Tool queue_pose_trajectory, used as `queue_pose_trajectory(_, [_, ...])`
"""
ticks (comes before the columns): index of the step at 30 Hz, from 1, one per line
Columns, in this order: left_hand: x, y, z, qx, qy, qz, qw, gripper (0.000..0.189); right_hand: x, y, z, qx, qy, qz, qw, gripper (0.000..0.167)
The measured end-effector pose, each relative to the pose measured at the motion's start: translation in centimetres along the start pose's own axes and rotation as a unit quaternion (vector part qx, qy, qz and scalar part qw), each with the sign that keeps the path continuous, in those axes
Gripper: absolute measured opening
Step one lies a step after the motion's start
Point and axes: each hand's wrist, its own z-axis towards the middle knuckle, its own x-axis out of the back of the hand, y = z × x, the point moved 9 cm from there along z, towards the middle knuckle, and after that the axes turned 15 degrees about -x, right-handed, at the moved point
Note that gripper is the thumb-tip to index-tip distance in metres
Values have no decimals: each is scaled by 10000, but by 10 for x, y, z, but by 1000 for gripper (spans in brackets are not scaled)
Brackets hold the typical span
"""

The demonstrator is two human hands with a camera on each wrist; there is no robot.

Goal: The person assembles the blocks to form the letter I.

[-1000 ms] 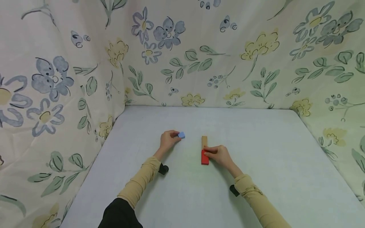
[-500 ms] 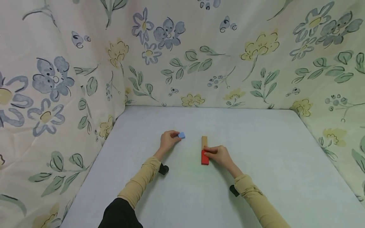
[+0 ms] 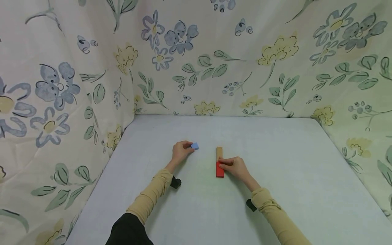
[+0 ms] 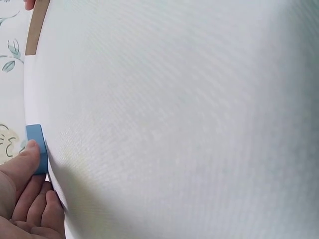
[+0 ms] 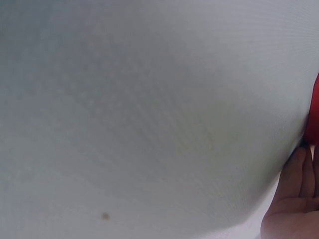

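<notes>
My left hand [image 3: 180,151] pinches a small blue block [image 3: 195,146] by its left end, thumb against one face in the left wrist view. Right of it, a red block [image 3: 219,172] and a tan wooden block [image 3: 219,152] lie end to end in one line, the red one nearer to me. My right hand [image 3: 235,166] holds the red block from the right near the joint, with thumb and finger at its far end. The fingertips partly cover the joint, so whether the blocks touch is hard to tell. The right wrist view catches only an edge of the red block [image 5: 313,117].
A white-covered table [image 3: 284,170] lies under both hands. Floral fabric [image 3: 196,68] hangs along its back and sides. Dark wrist cameras [image 3: 176,182] are strapped at the cuffs. A gap of table separates the blue block from the tan and red pair.
</notes>
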Motion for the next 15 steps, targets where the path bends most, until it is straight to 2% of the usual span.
queue_pose_trajectory(15, [0,-1,-1,18,26,-7,10000,28,-1,0,-1,-61,-43,-11,10000,30])
